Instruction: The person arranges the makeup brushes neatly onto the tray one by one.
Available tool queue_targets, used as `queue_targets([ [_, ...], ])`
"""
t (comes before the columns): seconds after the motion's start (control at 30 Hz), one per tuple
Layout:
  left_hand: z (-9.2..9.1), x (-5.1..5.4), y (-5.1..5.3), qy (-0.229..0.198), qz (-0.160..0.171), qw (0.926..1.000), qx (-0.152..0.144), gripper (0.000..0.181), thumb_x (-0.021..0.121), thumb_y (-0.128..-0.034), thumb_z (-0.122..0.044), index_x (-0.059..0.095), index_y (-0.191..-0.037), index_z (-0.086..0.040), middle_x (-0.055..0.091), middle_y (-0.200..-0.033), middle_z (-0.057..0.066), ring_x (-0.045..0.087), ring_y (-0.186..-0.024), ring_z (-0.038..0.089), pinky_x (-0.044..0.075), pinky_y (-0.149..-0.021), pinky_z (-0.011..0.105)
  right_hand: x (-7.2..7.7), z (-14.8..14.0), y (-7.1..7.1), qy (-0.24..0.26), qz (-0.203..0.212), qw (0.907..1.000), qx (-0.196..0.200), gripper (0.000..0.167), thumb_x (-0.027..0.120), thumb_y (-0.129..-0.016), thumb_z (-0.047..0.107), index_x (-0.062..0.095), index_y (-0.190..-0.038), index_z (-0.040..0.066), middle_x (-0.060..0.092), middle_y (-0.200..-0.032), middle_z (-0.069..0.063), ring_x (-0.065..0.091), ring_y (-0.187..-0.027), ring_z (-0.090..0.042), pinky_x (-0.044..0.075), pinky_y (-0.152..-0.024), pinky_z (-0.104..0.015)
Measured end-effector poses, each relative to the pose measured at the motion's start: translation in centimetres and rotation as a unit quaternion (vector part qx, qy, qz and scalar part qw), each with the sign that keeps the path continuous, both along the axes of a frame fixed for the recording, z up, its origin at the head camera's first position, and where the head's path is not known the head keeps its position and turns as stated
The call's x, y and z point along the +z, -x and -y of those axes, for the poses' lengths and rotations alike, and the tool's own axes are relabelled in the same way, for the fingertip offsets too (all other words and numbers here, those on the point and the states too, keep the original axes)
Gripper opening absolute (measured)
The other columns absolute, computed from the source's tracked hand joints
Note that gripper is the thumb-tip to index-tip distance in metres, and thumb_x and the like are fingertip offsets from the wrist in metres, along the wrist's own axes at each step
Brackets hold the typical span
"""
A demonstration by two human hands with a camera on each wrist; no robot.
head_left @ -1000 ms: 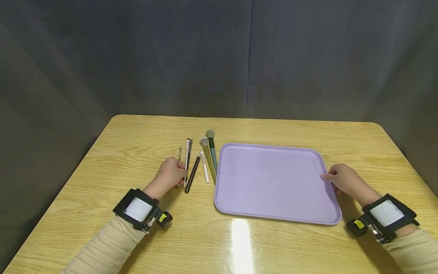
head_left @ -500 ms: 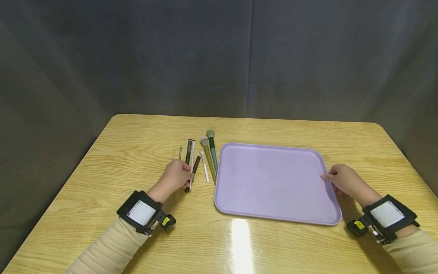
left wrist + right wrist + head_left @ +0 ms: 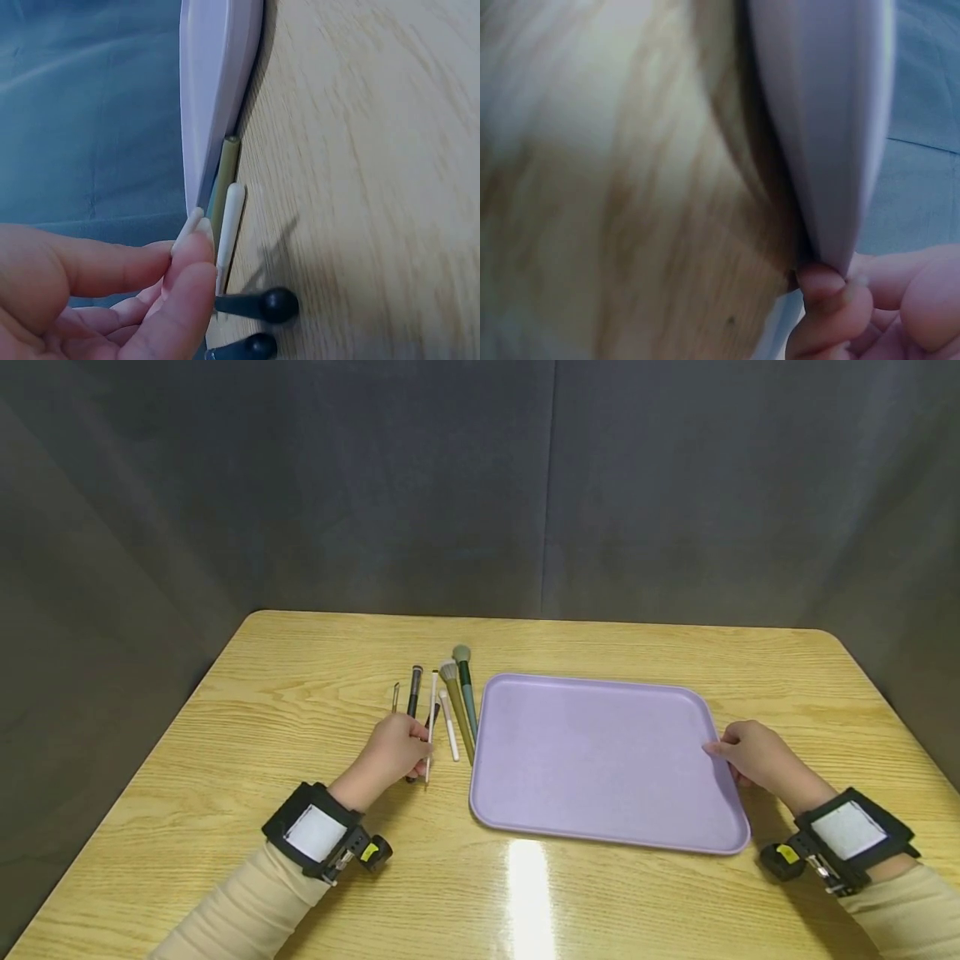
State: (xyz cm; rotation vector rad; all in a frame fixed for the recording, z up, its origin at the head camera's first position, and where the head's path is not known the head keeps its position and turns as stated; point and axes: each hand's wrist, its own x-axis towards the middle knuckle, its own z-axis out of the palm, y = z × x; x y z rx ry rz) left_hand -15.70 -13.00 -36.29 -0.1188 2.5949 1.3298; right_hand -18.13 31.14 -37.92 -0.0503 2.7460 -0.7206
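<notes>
My left hand (image 3: 392, 749) pinches a thin white makeup brush (image 3: 432, 702) between thumb and fingers. In the left wrist view the brush's handle end (image 3: 189, 226) pokes out past the fingertips, above the table. Under and beside that hand lie a black brush (image 3: 414, 689), a dark brown handle (image 3: 435, 713) partly hidden, and a thin gold brush (image 3: 395, 695). To the right are a short white brush (image 3: 450, 728), an olive brush (image 3: 459, 714) and a green-and-blue brush (image 3: 467, 685). My right hand (image 3: 757, 752) grips the right rim of a lilac tray (image 3: 592, 760).
The wooden table (image 3: 615, 902) carries everything, with a bright light reflection near its front. A dark grey curtain (image 3: 375, 485) hangs behind it. The olive and green-and-blue brushes lie close against the tray's left edge.
My left hand has shifted to the right with the thin white brush, away from the black brush and across the dark brown handle. The right hand and tray stay in place.
</notes>
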Motion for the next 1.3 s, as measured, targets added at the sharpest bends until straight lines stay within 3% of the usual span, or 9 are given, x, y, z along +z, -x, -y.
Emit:
queue_targets([
  [0.57, -1.4, 0.0, -0.4, -0.028, 0.001, 0.9993, -0.023, 0.015, 0.057, -0.0915, 0.007, 0.059, -0.103, 0.016, 0.06, -0.068, 0.013, 0.053, -0.051, 0.011, 0.05, -0.05, 0.022, 0.1, 0.1, 0.0, -0.002, 0.001, 1.0, -0.004, 0.024, 0.053, -0.099, 0.01, 0.053, -0.082, -0.006, 0.05, -0.066, -0.008, 0.05, -0.057, -0.019, 0.044, -0.051, -0.033],
  [1.3, -3.0, -0.4, -0.5, -0.027, -0.013, 0.9982, -0.051, 0.01, 0.062, -0.0883, 0.007, 0.063, -0.095, 0.014, 0.059, -0.066, 0.01, 0.054, -0.05, 0.01, 0.052, -0.05, 0.022, -0.1, 0.3, 0.1, -0.004, 0.007, 0.9999, -0.013, 0.024, 0.053, -0.1, 0.011, 0.052, -0.084, -0.007, 0.05, -0.067, -0.009, 0.05, -0.058, -0.019, 0.044, -0.052, -0.033],
])
